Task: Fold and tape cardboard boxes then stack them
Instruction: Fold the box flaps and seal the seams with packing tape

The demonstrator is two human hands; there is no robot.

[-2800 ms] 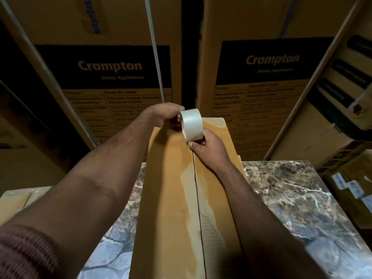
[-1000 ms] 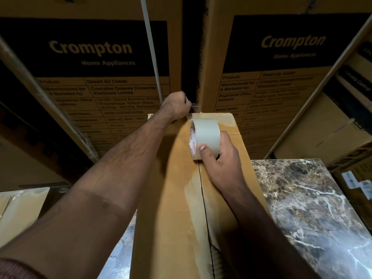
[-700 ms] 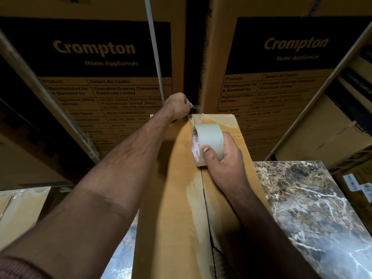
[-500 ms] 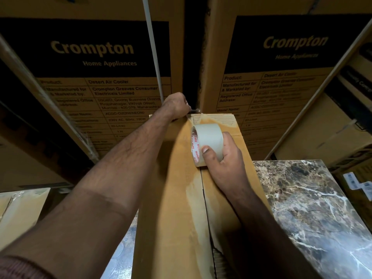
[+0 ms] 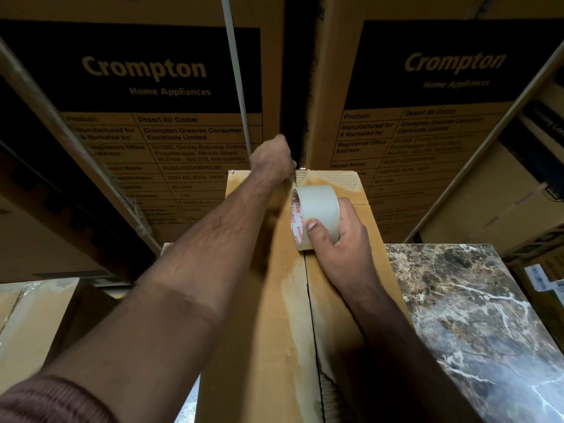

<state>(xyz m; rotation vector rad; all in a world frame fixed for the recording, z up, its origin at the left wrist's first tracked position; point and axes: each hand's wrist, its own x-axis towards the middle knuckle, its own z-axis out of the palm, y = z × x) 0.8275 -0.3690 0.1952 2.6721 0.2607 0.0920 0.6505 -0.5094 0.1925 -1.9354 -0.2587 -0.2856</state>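
A long brown cardboard box lies lengthwise before me on a marble table, its two top flaps meeting in a seam down the middle. My right hand grips a roll of clear tape standing on edge on the seam near the box's far end. My left hand reaches to the far edge of the box with its fingers curled, pinching the free end of the tape there. A strip of tape runs from the roll to that hand.
Two tall Crompton cartons stand close behind the box, with a dark gap between them. The marble tabletop shows on the right. Another carton sits low on the left, and more boxes fill the right.
The right hand has drawn the roll a little back toward me along the seam. The left hand has stayed at the far edge, holding the tape end.
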